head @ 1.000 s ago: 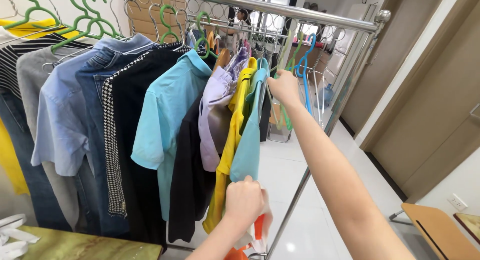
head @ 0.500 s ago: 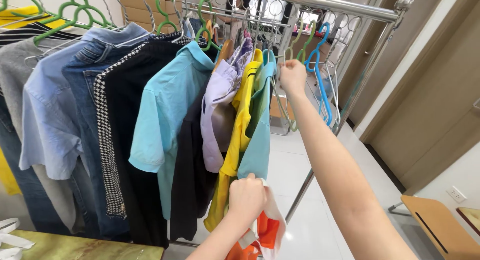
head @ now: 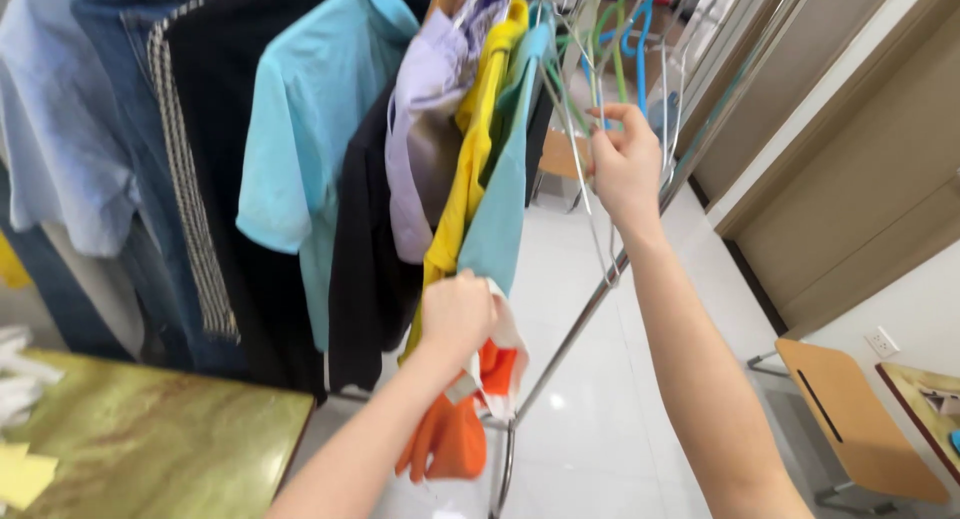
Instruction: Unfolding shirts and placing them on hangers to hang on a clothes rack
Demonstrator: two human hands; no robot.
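The right hand (head: pixel 625 164) was raised beside the clothes rack (head: pixel 640 229), its fingers curled around a thin wire hanger (head: pixel 590 194) that hung empty just right of the last garments. The grip was narrow and closed on the wire near the hanger's upper part, and the hanger's lower loop dropped below the hand, alongside the rack's slanted metal pole. Above the hand, more empty hangers in green and blue (head: pixel 640 29) crowded the rack's rail.

The left hand (head: pixel 455 314) sat lower, in front of the rack and just below the hem of the teal garment (head: pixel 500 199). It was closed in a fist around an orange and white cloth (head: pixel 470 409); the bunched top of the cloth lay inside the fist, while the rest hung down below the hand, the orange part lowest and the white part to the right of the knuckles.

On the rack, left of the teal garment, hung a yellow garment (head: pixel 465 189), a lilac shirt (head: pixel 420 149), a black one (head: pixel 365 279), a light blue polo shirt (head: pixel 300 149), a dark piece with a checked trim (head: pixel 185 179) and a pale blue shirt (head: pixel 60 129). A green marbled tabletop (head: pixel 150 439) lay below the rack's left end, and a wooden chair (head: pixel 850 419) stood well to the right of the rack, by the wall.
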